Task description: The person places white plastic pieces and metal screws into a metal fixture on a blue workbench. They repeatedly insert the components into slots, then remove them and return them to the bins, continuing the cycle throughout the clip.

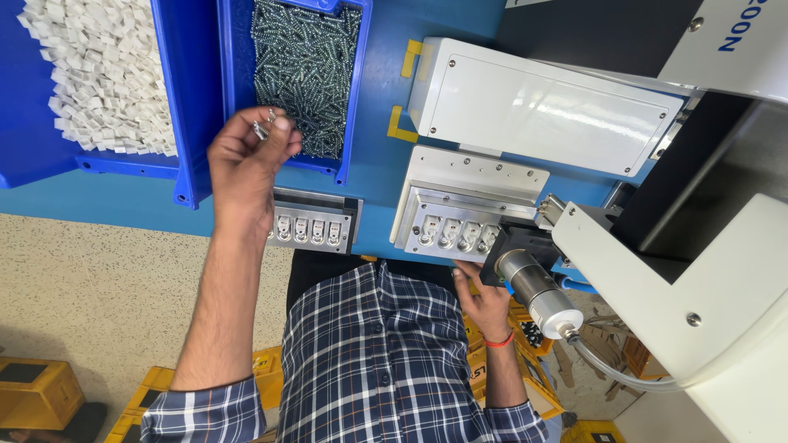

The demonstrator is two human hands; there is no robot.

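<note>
The left hand (246,160) pinches a few small screws (264,125) just over the blue bin of screws (305,74). Under it sits a small metal tray (310,220). The right hand (486,302) curls shut, touching the bigger metal fixture (460,215).

Plaid shirt (369,361) (red wristband (498,340)).

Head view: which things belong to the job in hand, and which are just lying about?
In use: left hand, fingers pinching small silver screws; blue plastic bin of screws; right hand at silver four-slot metal fixture.
Lying about: blue bin of white plastic pieces; yellow box on floor.
</note>
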